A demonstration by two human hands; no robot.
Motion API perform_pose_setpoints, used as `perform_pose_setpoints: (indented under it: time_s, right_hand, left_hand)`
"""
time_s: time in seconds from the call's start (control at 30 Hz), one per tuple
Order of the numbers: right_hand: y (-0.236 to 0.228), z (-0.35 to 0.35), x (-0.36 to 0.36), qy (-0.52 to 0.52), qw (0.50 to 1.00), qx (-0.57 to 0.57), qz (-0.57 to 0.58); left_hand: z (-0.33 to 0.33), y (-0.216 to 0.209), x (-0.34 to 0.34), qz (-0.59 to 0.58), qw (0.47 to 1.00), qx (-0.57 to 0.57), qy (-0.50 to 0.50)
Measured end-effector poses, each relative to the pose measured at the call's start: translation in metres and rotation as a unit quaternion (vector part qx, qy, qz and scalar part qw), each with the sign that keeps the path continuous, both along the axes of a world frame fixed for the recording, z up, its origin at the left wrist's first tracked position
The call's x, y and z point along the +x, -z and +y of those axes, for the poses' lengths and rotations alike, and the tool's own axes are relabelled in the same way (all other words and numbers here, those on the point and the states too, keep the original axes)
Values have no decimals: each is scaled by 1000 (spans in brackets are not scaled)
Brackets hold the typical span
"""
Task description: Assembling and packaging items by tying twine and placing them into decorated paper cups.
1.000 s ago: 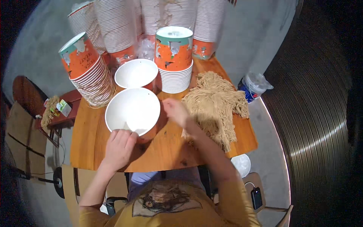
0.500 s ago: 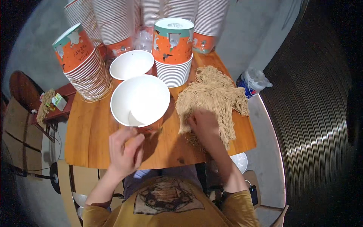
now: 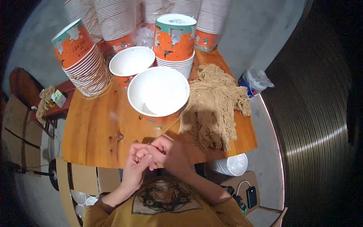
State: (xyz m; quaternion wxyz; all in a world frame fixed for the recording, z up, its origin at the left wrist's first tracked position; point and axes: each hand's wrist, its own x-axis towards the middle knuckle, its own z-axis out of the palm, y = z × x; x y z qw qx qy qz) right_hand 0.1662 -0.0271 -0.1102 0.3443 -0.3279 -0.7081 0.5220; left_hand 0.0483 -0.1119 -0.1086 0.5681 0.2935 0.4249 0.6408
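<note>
Beige yarn (image 3: 211,98) is heaped ahead and to the right of the hands, on the wooden surface (image 3: 90,128). The left hand (image 3: 137,160) and right hand (image 3: 166,149) are brought together at the near edge, with their fingers curled narrowly and touching; whether anything is pinched between them cannot be told. Just ahead of them a thin tan strand (image 3: 171,125) is seen, slanting toward the yarn. Straight ahead, a white-lined paper bucket (image 3: 159,90) is stood mouth up, and behind it a second open bucket (image 3: 131,61) is partly hidden. Farther from the hands, beyond the front bucket, an upside-down stack of orange-and-green buckets (image 3: 174,39) is set. To the far left, a leaning bucket stack (image 3: 77,49) is placed, with tan cords hung along its side. Farthest ahead, tall bucket stacks (image 3: 113,19) are lined up, with clear plastic (image 3: 143,36) bunched between them.
</note>
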Motion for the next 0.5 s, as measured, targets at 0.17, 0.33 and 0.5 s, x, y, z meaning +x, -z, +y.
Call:
perform_pose_setpoints:
  time_s: [0.17,0.33,0.5]
  right_hand:
    - [-5,6,-11,0,986,165,0]
    - [-24,10,-6,105,882,460,-13]
    - [-20,4,6,-33,931,362,35]
  left_hand:
    - [-5,1,-11,120,990,26,-68]
    - [-3,-14,-25,196,980,8,-34]
    - [7,-44,-35,354,933,55,27]
